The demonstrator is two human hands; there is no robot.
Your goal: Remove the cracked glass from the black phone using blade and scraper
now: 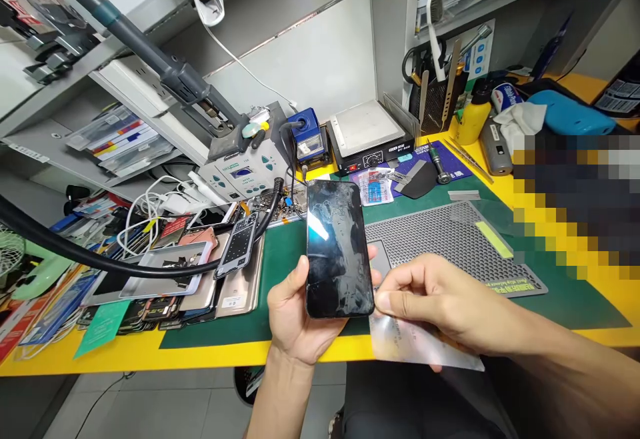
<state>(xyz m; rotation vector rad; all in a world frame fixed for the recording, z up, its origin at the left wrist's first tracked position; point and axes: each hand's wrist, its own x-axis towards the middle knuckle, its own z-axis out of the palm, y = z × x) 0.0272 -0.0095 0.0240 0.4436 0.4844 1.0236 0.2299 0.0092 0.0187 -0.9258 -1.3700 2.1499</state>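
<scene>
The left hand [305, 319] grips the smudged black phone [339, 249], screen up, above the front edge of the bench [345, 350]. The right hand [435, 302] pinches a clear film [425, 344] at the phone's lower right corner, overhanging that edge.

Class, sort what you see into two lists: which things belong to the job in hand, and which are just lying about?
In hand:
- smudged black smartphone, held in the left hand
- translucent film, pinched in the right hand

Lying about:
- gold Mi phone
- white toothbrush
- yellow bottle
</scene>
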